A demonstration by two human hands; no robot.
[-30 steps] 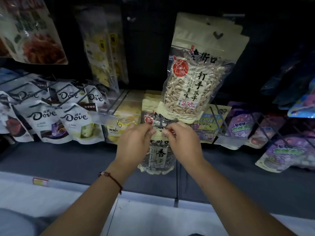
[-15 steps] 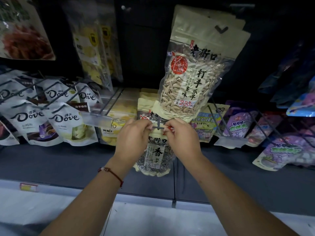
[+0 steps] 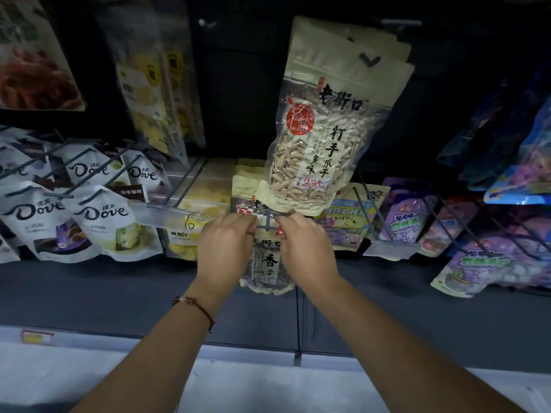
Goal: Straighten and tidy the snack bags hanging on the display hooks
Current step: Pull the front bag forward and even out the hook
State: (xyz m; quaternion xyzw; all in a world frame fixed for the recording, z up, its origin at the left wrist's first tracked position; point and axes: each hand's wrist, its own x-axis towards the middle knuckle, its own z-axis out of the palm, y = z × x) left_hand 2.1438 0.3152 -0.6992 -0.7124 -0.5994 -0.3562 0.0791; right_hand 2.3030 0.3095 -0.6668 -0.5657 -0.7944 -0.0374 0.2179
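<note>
Beige-topped clear seed bag (image 3: 264,263) hangs on its hook, top pinched by both hands' fingers (image 3: 250,225).

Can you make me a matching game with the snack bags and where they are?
Things:
1. white Dove bags
2. pale seed bag
3. purple bags
4. dark seed bag

Places:
A. tilted, on the upper hook
B. between the two hands
C. far right
D. left side

Pairs: 1-D, 2-A, 3-C, 4-B
</note>
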